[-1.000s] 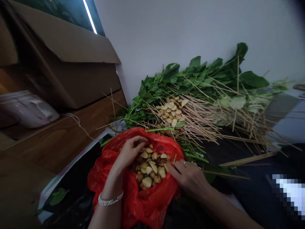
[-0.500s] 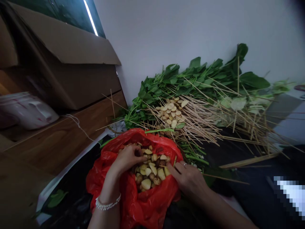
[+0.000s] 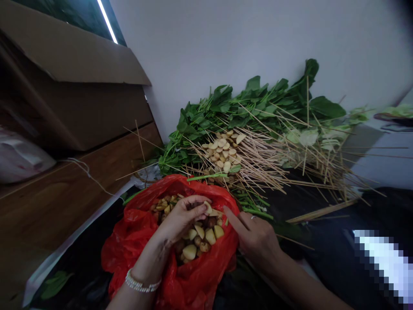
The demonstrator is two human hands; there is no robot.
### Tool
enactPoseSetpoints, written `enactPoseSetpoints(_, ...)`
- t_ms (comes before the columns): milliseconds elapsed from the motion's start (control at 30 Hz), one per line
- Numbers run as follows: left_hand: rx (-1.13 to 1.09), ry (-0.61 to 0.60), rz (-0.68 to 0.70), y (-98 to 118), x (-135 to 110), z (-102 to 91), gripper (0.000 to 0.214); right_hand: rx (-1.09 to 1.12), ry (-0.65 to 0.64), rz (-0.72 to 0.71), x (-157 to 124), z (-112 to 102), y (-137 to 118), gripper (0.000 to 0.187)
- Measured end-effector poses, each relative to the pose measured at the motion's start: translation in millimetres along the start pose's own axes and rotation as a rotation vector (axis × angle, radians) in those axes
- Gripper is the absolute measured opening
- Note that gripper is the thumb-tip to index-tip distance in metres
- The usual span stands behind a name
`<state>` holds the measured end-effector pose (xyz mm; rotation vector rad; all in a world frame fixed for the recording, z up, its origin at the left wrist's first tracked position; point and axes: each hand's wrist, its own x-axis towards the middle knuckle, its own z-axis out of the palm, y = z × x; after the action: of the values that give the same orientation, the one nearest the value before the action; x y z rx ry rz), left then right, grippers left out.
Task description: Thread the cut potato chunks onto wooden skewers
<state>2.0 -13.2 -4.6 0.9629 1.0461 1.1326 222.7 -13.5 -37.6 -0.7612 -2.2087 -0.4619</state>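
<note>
A red plastic bag (image 3: 138, 241) lies open in front of me, filled with cut pale-yellow and brown pieces (image 3: 200, 239). My left hand (image 3: 185, 215) is inside the bag's mouth with its fingers pinched on one pale piece. A beaded bracelet circles that wrist. My right hand (image 3: 254, 234), wearing a ring, rests on the bag's right rim with its fingers curled around a thin skewer that runs off to the right.
Behind the bag lie a pile of bamboo skewers (image 3: 267, 161), a heap of skewered pale pieces (image 3: 224, 150) and leafy greens (image 3: 251, 103) against the white wall. A cardboard box (image 3: 74, 86) stands on the wooden surface (image 3: 58, 193) at left.
My left hand has lifted out of the pieces with one pale piece pinched in its fingers. The view has shifted slightly, so everything sits a little further left.
</note>
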Motion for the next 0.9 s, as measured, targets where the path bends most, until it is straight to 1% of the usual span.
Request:
enactPoseSetpoints(100, -0.152, -0.015, -0.055, -1.5, -1.0, 3.8, 0.032, -0.011, 0.0, 0.014, 0.5, -5.5, 1.2, 0.038)
enactPoseSetpoints(300, -0.232, 0.006, -0.047, -1.5, -0.6, 4.8, 0.031, -0.034, -0.005, 0.037, 0.8, -10.6, -0.6, 0.039)
enactPoseSetpoints(500, -0.259, 0.033, -0.028, -2.2, 1.2, 4.9, 0.03, -0.046, -0.02, 0.047, 1.5, -11.2, 0.2, 0.04)
enactPoseSetpoints(700, -0.233, -0.002, 0.001, -2.8, 2.4, 4.4, 0.028, -0.073, -0.031, 0.052, 0.6, -10.1, 1.0, 0.038)
enactPoseSetpoints(900, -0.193, -0.005, 0.018, -5.1, 2.7, 3.8, 0.028, -0.072, -0.053, 0.048, 0.4, -10.2, 1.5, 0.039)
